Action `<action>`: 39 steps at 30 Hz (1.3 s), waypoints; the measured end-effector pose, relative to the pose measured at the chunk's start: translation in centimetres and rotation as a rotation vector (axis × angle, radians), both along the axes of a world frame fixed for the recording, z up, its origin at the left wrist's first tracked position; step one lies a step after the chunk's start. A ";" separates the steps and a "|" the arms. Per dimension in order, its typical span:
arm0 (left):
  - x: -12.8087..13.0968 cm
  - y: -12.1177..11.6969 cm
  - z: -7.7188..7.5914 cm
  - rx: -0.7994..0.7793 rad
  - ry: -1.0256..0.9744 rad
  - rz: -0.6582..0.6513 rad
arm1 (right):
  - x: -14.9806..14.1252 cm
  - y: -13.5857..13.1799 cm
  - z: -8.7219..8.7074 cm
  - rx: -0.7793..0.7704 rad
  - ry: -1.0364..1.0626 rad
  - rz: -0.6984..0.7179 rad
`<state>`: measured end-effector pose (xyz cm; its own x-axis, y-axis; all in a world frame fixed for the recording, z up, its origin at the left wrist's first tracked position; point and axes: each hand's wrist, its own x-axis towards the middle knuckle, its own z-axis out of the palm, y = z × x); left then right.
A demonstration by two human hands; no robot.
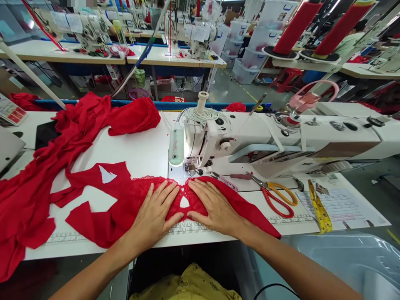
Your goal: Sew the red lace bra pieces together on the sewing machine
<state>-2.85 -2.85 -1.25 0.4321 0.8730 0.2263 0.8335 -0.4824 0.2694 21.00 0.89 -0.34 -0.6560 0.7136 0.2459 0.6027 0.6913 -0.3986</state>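
A red lace garment piece (125,208) lies spread on the white table in front of the sewing machine (200,137). On its left half my left hand (158,206) rests flat, fingers stretched toward the machine. My right hand (212,204) presses flat on the right half, its fingers extended too. Between the hands, the lace halves meet around a small gap that shows the white table. The needle area (190,166) is just beyond the fingertips, apart from the cloth's edge. Neither hand grips anything.
Scissors (278,193) with red and orange handles lie right of the cloth, near a yellow tape measure (319,208) and a paper sheet (343,206). A heap of red fabric (84,121) covers the left side. Thread cones (296,27) stand at upper right.
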 end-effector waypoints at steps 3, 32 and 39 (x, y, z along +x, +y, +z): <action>0.0 0.2 0.1 0.006 0.027 -0.004 | 0.0 0.1 0.1 -0.008 -0.028 -0.001; -0.4 1.0 0.3 0.011 0.051 -0.024 | 0.1 0.1 0.0 -0.013 -0.026 -0.025; -0.3 1.0 0.6 0.068 0.131 -0.077 | 0.1 0.2 0.0 -0.022 -0.022 -0.051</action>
